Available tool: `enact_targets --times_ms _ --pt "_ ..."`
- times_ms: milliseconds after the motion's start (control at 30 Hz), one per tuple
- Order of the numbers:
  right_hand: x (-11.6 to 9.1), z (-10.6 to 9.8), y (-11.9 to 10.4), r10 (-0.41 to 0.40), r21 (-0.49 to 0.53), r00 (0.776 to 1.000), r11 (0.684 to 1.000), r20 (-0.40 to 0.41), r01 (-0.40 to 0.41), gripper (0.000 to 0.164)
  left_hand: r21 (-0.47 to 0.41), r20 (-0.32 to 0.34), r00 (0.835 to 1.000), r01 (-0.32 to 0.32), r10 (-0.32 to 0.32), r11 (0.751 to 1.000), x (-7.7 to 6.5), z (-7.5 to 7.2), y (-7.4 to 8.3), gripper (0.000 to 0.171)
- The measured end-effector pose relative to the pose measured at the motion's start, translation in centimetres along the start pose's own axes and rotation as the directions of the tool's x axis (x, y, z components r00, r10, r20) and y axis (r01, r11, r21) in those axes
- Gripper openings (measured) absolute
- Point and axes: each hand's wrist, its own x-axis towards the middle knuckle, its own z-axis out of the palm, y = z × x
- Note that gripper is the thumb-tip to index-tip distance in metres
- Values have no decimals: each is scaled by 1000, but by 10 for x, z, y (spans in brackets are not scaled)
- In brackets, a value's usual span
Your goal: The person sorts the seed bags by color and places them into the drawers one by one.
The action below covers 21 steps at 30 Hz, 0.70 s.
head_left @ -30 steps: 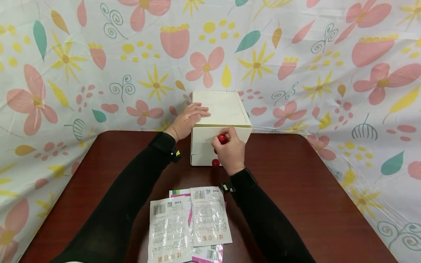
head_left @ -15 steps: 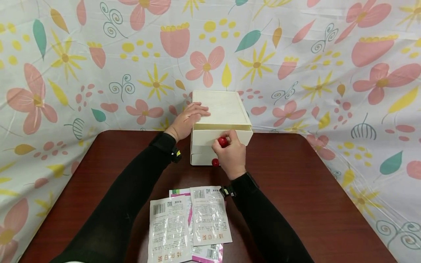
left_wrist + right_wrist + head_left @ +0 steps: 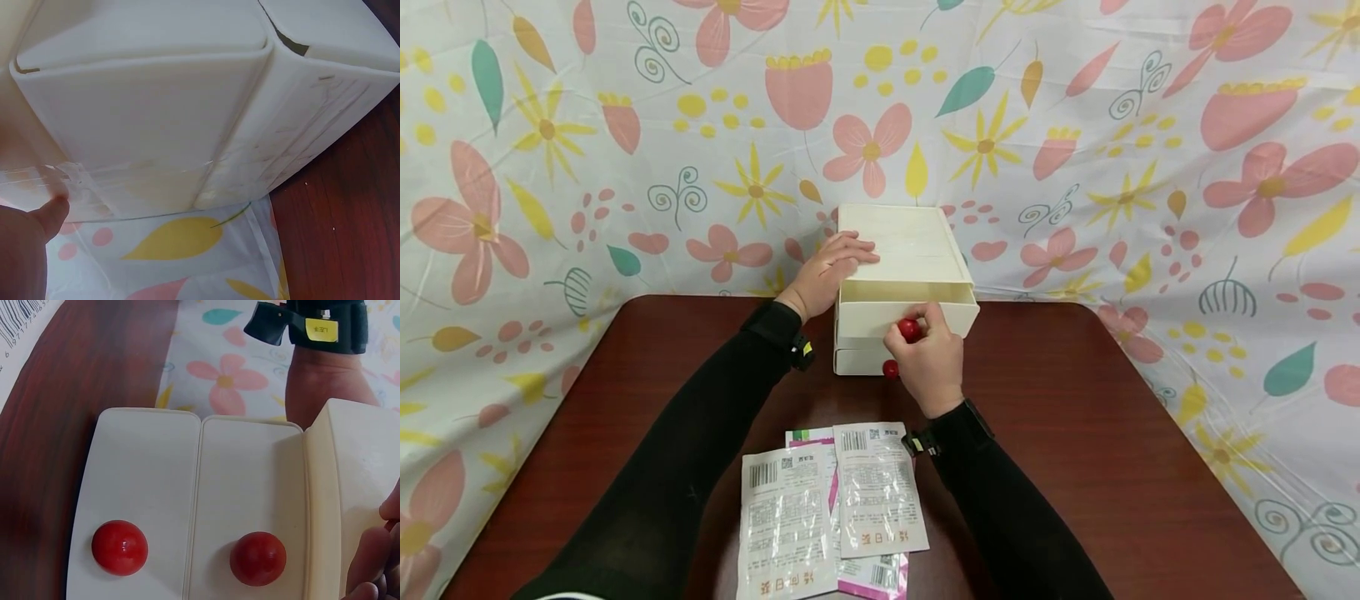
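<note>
A white drawer box (image 3: 898, 242) with round red knobs stands at the back of the table. My right hand (image 3: 928, 360) pinches the red knob (image 3: 910, 330) of the top drawer (image 3: 868, 320), which stands partly out, its inside visible as bare. My left hand (image 3: 829, 273) rests on the box's upper left edge, fingers lying over the top; its thumb (image 3: 53, 215) touches the side in the left wrist view. Below, the bottom drawer (image 3: 147, 462) and middle drawer (image 3: 250, 469) are closed, each with a red knob, as the right wrist view shows.
Several white and pink printed packets (image 3: 880, 492) lie in a pile at the table's near side, between the forearms. The brown table (image 3: 1075, 433) extends to both sides. A flowered cloth (image 3: 1075, 167) hangs directly behind the box.
The right hand has drawn the top drawer toward me by its knob, widening the gap under the box's top. My left hand has stayed in place on the box.
</note>
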Motion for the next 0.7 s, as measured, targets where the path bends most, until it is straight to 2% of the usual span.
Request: enact_targets --times_ms 400,700 --pt "-6 -4 -3 -15 8 1000 1000 -8 15 17 -19 -9 1000 4 -4 1000 -1 2 -2 44" --pt "-8 -6 -5 -19 9 1000 1000 -15 19 17 -21 -17 1000 -26 25 999 0 2 0 44"
